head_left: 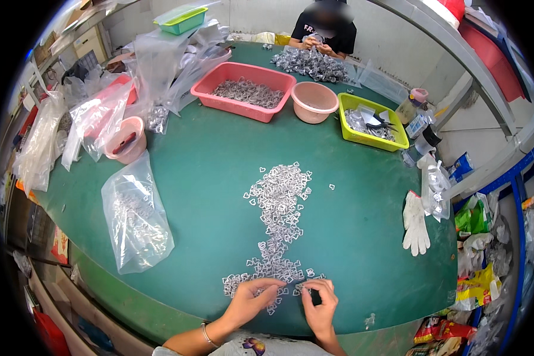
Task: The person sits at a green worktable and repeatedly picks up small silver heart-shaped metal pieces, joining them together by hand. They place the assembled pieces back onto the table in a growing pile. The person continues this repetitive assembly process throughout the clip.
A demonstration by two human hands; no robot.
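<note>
- With twelve o'clock straight ahead of the hands, I see the heart-shaped metal pieces [282, 193] spread on the green bench [219, 196], running from under the fingers towards twelve; I judge they lie this close so either hand can reach them without stretching.
- I have the left hand [250, 301] low over the near end of the spread, thumb and forefinger drawn together in a pinch. I cannot tell whether a piece sits between them.
- The right hand [320, 305] is just beside it at three o'clock, fingers curled with the tips bunched near a few pieces; I cannot make out whether they grip one. The tips face each other, which probably suits parts this small.
- One stray piece [331, 187] lies apart, towards one o'clock.
- At ten o'clock I see a clear bag [137, 243] with similar-looking small parts inside, apparently bagged to stop them scattering.
- Near twelve stand a pink tub [231, 110] of metal parts and a pink bowl [313, 115]; at one, a yellow-green tray [371, 141] with a dark-handled tool [381, 123]. Set back, they seem to leave room up front.
- A white glove [415, 225] lies flat at two o'clock, off both hands, perhaps because bare fingertips feel thin metal better.
</note>
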